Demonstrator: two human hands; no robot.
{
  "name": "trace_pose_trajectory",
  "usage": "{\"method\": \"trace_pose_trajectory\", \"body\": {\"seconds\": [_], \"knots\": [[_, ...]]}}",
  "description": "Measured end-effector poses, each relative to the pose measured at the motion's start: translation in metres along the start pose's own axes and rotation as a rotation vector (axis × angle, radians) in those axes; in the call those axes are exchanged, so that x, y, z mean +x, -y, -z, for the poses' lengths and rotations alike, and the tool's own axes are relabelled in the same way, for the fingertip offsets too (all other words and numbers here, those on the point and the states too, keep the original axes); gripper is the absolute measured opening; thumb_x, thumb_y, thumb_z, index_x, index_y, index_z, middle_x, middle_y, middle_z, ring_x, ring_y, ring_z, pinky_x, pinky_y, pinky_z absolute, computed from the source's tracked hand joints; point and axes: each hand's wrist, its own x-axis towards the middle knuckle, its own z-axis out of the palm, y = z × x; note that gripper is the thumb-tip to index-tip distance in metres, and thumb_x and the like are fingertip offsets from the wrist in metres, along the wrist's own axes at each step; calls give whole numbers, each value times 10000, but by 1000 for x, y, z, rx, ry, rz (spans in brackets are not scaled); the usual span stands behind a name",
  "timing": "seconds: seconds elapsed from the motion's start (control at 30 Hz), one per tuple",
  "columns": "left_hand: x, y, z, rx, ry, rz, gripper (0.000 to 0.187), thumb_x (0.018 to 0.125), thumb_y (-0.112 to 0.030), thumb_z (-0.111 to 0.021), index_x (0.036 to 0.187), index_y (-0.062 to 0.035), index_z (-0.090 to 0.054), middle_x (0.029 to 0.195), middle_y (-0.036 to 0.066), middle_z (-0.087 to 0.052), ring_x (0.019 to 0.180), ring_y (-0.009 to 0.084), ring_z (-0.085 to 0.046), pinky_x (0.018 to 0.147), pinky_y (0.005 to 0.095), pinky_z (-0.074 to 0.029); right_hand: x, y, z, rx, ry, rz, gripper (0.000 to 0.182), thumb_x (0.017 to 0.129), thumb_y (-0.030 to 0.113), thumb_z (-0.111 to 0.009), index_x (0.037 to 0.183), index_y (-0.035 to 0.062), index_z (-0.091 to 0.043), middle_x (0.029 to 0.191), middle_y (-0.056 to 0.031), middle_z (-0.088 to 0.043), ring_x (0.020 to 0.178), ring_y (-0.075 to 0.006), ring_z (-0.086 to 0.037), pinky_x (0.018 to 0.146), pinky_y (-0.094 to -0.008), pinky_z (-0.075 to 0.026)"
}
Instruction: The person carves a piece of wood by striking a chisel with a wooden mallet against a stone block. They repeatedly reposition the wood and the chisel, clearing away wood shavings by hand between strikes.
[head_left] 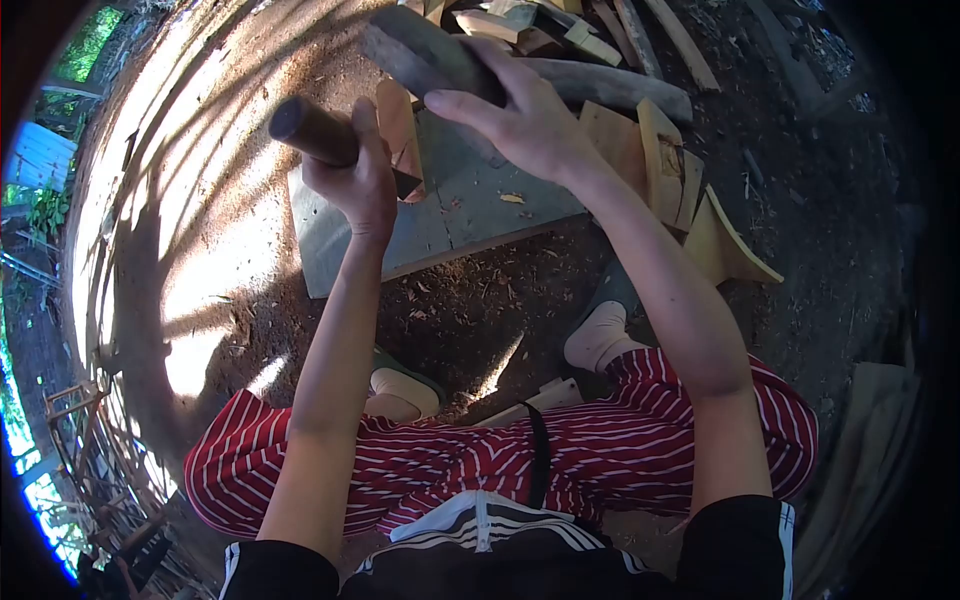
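Red striped trousers are on the near side of the grey board. Over the board's left part, the left hand is curled round a wooden handle. A dark blade pokes out below it, by a reddish wood piece that seems to stand on the board. Above the board's far edge, the right hand grips a thick wood block. I think it's best to hold the blade steady and tap the handle's end straight, thumb out of the way. Past the board lie wood scraps. I can't read any writing.
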Motion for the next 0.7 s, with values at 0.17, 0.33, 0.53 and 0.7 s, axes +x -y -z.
{"method": "trace_pose_trajectory", "body": {"seconds": [0.17,0.33,0.53,0.7], "knots": [[-4,13,2,50,7,-29,225,901,-131,-688,771,-53,-522,535,21,-524,431,72,-483,407,223,-361,-5,-13,-5,-43,-53,-23,810,798,565,-648,1377,29,-462,1012,-169,-689,940,-279,-687,843,-380,-511],[-7,15,0,87,32,47,243,863,-187,-746,829,-29,-564,685,8,-583,615,80,-560,598,234,-456,-6,-12,-3,-15,-28,-44,813,797,570,-649,1376,30,-465,1042,-174,-686,948,-286,-686,853,-379,-508],[-7,13,-4,186,26,-5,233,864,-181,-740,860,-26,-567,743,26,-604,665,100,-570,642,252,-469,0,3,3,-21,-21,-7,786,841,553,-651,1379,12,-463,1200,-204,-610,1103,-284,-610,959,-377,-469],[-17,7,-11,236,72,-188,244,867,-187,-739,908,-21,-565,812,41,-616,723,117,-589,680,265,-484,15,89,71,552,495,233,806,889,485,-632,1436,-22,-326,1294,-237,-526,1157,-301,-568,951,-430,-467]]}}
